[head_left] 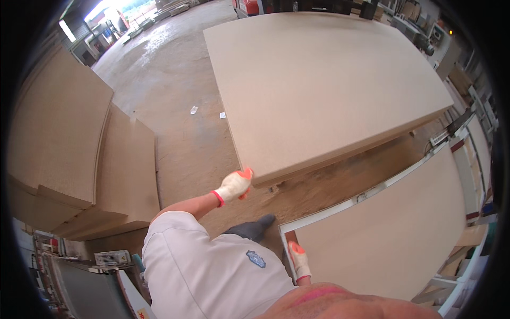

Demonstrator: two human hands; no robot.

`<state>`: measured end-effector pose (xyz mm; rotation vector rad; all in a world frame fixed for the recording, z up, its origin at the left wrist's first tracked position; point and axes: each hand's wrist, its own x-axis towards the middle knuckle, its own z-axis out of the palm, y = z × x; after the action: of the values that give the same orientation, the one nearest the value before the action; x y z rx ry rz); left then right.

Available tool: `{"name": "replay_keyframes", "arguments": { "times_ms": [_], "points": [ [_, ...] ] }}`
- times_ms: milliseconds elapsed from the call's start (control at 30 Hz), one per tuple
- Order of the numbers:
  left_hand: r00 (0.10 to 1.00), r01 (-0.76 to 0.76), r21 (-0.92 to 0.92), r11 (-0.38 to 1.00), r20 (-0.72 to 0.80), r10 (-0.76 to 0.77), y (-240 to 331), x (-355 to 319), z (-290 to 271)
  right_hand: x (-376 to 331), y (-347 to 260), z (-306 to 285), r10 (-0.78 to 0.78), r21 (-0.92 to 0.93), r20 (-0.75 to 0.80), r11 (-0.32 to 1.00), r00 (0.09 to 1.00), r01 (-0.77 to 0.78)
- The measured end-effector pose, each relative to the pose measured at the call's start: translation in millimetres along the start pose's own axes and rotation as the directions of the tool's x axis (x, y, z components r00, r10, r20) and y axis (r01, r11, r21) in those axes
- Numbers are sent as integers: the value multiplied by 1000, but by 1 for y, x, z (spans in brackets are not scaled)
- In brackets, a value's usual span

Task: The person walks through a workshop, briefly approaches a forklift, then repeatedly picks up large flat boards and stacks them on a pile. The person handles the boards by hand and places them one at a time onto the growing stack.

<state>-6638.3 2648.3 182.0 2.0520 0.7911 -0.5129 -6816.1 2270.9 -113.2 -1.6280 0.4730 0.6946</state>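
Note:
My left hand (235, 186), in a white work glove with orange fingertips, is closed at the near left corner of a large tan board (329, 90). That board lies on top of a stack. My right hand (299, 261), gloved the same way, is closed on the left edge of a second tan board (377, 239). This second board lies on a white-edged frame (340, 206) at my right. The undersides of both boards, and the fingers beneath them, are largely hidden.
Tall stacks of brown boards (64, 127) stand at the left. A grey machine (87, 284) is at the lower left. Scraps of paper (194, 110) lie on the dusty floor (175, 80). Machinery (414, 34) lines the far right, and a red vehicle part (247, 7) shows behind the stack.

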Motion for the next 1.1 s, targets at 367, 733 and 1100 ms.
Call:
{"name": "replay_keyframes", "arguments": {
  "times_ms": [367, 733, 1100],
  "points": [
    [619, -450, -30, 892, 710, 336, 26, -46, 65, -21, -302, 74, 7, 874, 43, 484, 999, -41],
    [516, -855, -136, 500, -147, 844, -79, -49, 2, -117, -73, -111, 128, 722, -551, 569, 825, 394],
    [391, -252, 624, 739, -633, 668, -113, 1, -52, -236, 41, -140, 119, -242, -475, -970, 872, 0]
  ]
}}
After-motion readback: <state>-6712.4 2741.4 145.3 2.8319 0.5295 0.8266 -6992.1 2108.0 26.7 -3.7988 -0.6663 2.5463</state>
